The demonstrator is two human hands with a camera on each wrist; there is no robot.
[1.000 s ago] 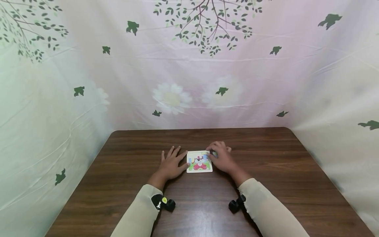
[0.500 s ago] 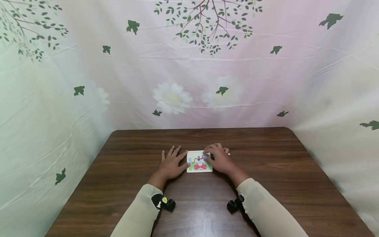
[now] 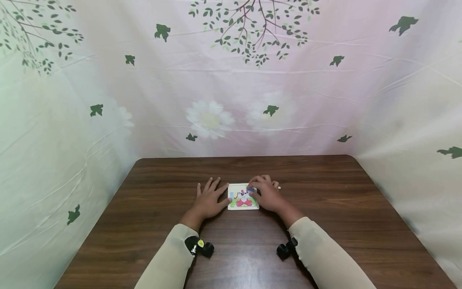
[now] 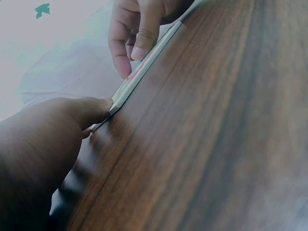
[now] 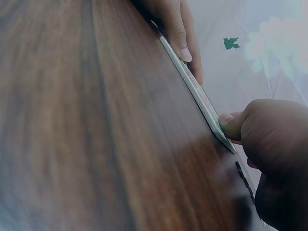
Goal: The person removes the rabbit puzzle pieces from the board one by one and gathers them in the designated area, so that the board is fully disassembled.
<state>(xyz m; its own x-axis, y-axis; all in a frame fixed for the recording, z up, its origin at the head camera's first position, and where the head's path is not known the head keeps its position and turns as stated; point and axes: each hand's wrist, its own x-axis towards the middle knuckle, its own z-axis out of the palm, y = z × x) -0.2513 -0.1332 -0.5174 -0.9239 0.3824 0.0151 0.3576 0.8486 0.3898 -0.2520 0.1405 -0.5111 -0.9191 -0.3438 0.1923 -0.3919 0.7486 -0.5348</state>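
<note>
A small square picture puzzle [image 3: 242, 201] in a white frame lies flat on the table, showing a cartoon animal in pink. My left hand [image 3: 208, 202] rests on its left side with fingers spread and the thumb on the frame's edge. At the upper right corner, my right hand [image 3: 268, 195] has thumb and forefinger bent together on a blue puzzle piece [image 3: 250, 190], pinching it at the board's surface. That hand covers much of the piece and corner. In the right wrist view, the right thumb [image 5: 232, 124] sits on the board's edge.
A small white thing [image 3: 279, 188], too small to make out, shows just beyond the right hand. A thin dark-edged piece [image 5: 244, 179] lies beside the board in the right wrist view. The brown wooden table [image 3: 144, 224] ends at a printed cloth [image 3: 231, 88].
My right hand has shifted slightly left onto the puzzle's upper right corner, and the small white thing beyond it has come into sight. The left hand and the frame have stayed put.
</note>
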